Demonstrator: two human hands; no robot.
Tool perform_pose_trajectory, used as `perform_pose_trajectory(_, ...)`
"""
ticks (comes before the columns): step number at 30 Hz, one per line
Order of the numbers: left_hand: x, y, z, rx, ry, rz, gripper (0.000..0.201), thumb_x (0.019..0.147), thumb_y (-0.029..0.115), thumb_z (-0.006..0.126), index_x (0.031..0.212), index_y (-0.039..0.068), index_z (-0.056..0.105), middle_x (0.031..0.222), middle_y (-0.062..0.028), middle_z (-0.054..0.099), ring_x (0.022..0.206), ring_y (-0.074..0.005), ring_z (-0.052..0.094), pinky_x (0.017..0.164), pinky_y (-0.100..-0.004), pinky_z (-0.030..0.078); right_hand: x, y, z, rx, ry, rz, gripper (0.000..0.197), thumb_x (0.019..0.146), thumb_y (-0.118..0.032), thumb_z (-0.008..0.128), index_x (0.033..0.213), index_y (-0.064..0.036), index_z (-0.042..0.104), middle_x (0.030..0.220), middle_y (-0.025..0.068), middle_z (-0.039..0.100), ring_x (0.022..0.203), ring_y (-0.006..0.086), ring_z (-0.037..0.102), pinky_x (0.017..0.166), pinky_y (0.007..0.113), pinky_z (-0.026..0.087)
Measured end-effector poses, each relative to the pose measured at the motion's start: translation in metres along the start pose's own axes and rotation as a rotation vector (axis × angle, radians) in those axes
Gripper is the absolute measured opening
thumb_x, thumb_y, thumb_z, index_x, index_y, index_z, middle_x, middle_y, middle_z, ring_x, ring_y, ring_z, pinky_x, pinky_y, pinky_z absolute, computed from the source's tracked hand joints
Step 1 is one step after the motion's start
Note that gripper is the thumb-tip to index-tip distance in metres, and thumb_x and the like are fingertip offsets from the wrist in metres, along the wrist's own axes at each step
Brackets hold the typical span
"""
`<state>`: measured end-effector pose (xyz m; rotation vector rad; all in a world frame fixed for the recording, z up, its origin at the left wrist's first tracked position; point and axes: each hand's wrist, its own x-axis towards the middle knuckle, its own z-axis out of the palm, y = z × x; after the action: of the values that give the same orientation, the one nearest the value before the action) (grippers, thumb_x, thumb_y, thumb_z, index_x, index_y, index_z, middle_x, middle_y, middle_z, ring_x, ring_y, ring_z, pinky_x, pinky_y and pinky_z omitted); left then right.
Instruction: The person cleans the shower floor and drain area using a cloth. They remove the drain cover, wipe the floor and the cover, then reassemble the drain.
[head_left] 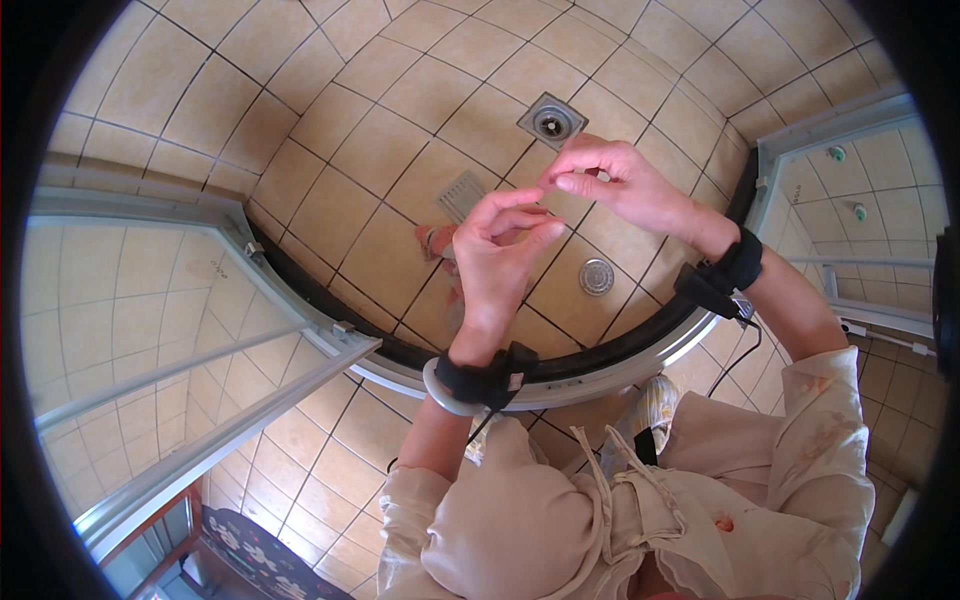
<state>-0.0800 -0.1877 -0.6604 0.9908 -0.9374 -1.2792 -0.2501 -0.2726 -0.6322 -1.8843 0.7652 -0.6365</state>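
Both of my hands are raised in front of me above the tiled floor of a shower enclosure. My left hand (500,245) has its fingers curled and its thumb bent in toward them. Its index finger reaches to the fingertips of my right hand (625,185), where thumb and index finger come together in a pinch. Anything between the fingertips is too small to make out. Below my left hand, partly hidden by it, a pinkish-red object (432,241) lies on the floor. Black bands with cables wrap both wrists, and a pale ring (445,395) circles the left one.
The floor holds a square metal drain (553,122), a rectangular grate (460,195) and a round drain cover (597,277). A curved black-and-silver threshold (640,342) runs before me. Glass door panels stand at left (130,310) and right (860,190). A dark mat (262,555) lies lower left.
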Motion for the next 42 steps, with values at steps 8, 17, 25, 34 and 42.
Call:
perform_pose_trajectory(8,-0.003,-0.002,-0.008,-0.096,0.049,-0.063,0.014,0.086,0.0,0.056,0.094,0.002,0.066,0.064,0.0035,0.052,0.056,-0.0051,0.043,0.056,-0.02,0.036,-0.004,-0.005,0.003,-0.01,-0.048,0.025,0.016,0.09,-0.014,0.058,0.096,-0.0021,0.065,0.083,0.0036,0.061,0.076,0.0102,0.053,0.062,0.024,0.041)
perform_pose_trajectory(17,0.0,-0.017,-0.006,-0.374,-0.022,-0.051,0.038,0.088,-0.002,0.05,0.114,0.022,0.036,0.086,0.001,0.045,0.075,-0.0095,0.047,0.066,-0.0225,0.04,-0.008,-0.013,0.013,-0.04,-0.01,0.053,0.015,0.088,-0.01,0.06,0.1,-0.0066,0.066,0.086,0.0018,0.061,0.081,0.0118,0.053,0.067,0.025,0.041)
perform_pose_trajectory(25,-0.001,-0.027,-0.007,-0.288,-0.097,0.018,0.052,0.081,-0.012,0.052,0.119,0.017,0.032,0.095,-0.0039,0.05,0.088,-0.013,0.049,0.083,-0.0285,0.042,-0.006,-0.016,0.014,-0.033,-0.016,0.084,0.02,0.084,-0.007,0.062,0.104,-0.0088,0.064,0.087,-0.0011,0.062,0.083,0.0091,0.055,0.065,0.024,0.041)
perform_pose_trajectory(34,-0.004,-0.02,-0.001,-0.166,-0.114,0.123,0.059,0.08,-0.014,0.051,0.125,0.012,0.023,0.109,-0.0116,0.054,0.106,-0.019,0.053,0.096,-0.033,0.04,-0.007,-0.016,0.01,-0.04,0.018,0.057,0.024,0.078,-0.006,0.067,0.101,-0.0069,0.062,0.086,0.0004,0.061,0.085,0.0095,0.057,0.062,0.024,0.043)
perform_pose_trajectory(42,-0.012,-0.017,-0.001,-0.001,-0.138,0.096,0.059,0.082,-0.013,0.049,0.128,0.01,0.02,0.114,-0.0152,0.054,0.111,-0.0213,0.052,0.097,-0.0317,0.039,-0.001,-0.009,0.013,-0.359,0.114,-0.209,0.005,0.078,-0.003,0.065,0.08,-0.003,0.06,0.077,0.0054,0.058,0.076,0.0156,0.055,0.067,0.028,0.043)
